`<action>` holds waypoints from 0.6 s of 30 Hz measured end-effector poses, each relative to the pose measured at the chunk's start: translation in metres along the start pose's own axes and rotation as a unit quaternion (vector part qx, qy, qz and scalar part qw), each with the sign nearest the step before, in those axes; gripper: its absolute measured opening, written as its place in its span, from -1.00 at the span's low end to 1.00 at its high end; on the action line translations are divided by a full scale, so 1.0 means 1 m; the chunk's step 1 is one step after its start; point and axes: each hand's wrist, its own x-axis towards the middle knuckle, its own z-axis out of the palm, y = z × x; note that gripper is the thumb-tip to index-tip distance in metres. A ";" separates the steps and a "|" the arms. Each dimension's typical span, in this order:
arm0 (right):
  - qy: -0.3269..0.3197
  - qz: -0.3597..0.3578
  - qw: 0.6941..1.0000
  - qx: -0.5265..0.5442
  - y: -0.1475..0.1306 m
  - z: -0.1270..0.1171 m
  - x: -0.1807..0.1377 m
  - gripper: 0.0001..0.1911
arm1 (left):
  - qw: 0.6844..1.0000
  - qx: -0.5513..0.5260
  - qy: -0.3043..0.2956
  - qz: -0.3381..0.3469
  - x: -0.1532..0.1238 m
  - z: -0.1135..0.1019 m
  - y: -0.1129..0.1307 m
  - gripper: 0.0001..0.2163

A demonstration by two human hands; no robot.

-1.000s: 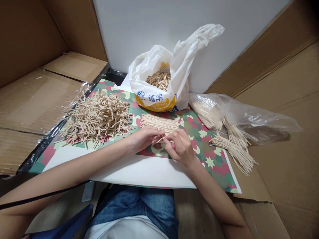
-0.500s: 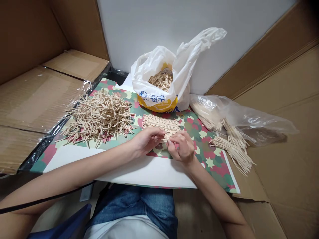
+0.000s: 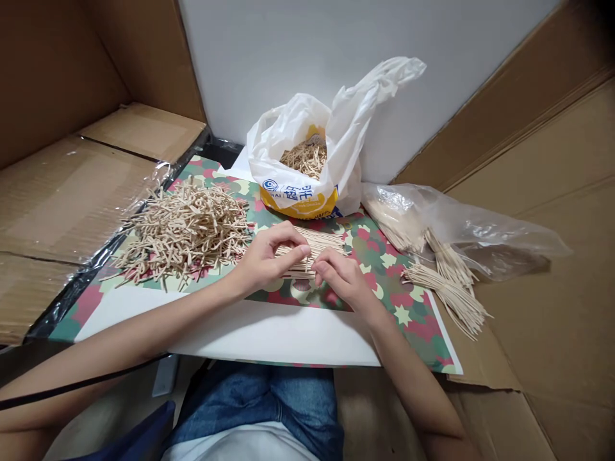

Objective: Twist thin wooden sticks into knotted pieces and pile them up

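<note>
Jeans and a white top lie closest to us, at six o'clock if we take the row of sticks as the dial's centre and twelve as straight ahead. Beyond them we see a white strip along the near edge of the camouflage-patterned sheet. The right hand sits between four and five o'clock, its fingers curled in toward the thumb at the near right of the row; we cannot tell whether anything is pinched there. The left hand is bent over the row at nine o'clock, thumb stretched out and index finger arched above it, the tips close together; we cannot tell whether they grip a stick. The hands are just apart. Under them we find the row, its sticks pale, straight and laid side by side, partly hidden. Between three and four o'clock we have a near bundle and a far bundle of similar sticks. At nine o'clock, a pile of short bent sticks spreads over the sheet. A clear bag with pale sticks inside lies between two and three, and farthest, at twelve, a white printed bag stands open before the wall, short sticks showing in its mouth.
</note>
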 end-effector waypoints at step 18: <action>0.161 -0.192 0.953 -0.172 0.000 0.012 0.001 -0.71 | 0.895 -0.367 0.038 -0.251 -0.002 0.023 -0.005 -0.90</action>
